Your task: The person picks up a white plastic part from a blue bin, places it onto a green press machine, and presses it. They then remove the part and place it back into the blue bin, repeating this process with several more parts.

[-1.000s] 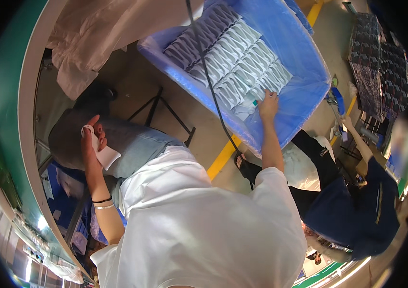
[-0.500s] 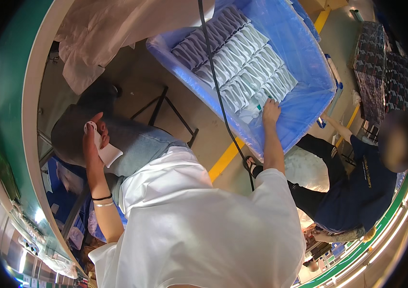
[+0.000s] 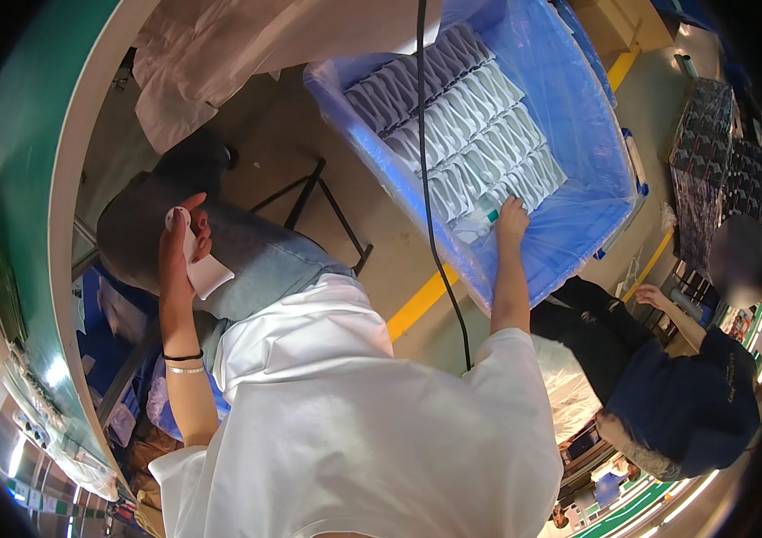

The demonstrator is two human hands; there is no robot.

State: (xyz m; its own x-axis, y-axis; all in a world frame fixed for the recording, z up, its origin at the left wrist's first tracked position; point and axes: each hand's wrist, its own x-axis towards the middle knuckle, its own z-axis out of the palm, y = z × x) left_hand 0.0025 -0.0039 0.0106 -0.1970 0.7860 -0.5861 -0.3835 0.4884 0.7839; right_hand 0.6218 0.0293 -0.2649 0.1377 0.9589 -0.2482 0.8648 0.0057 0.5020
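Observation:
A white, curved plastic part (image 3: 207, 272) with a rounded, holed end is gripped in my left hand (image 3: 187, 242), held over my lap. My right hand (image 3: 513, 218) reaches down into a blue, film-lined bin (image 3: 578, 224). Its fingers are bent at the near end of the rows of white plastic parts (image 3: 480, 143), beside a small teal-green patch. What those fingers hold, if anything, is hidden. The parts stand on edge in several tight rows, the farthest row looking greyer.
A black cable (image 3: 426, 161) hangs in front of the bin. At left curves a green-topped table (image 3: 13, 117). A black stand (image 3: 309, 193) is on the floor. A co-worker in a dark shirt (image 3: 677, 394) is at right, near wrapped stacks (image 3: 704, 152).
The view has shifted, so the bin sits farther right and lower. My left hand keeps the white part; my right hand stays at the row's end. The co-worker's arm has moved away from the bin.

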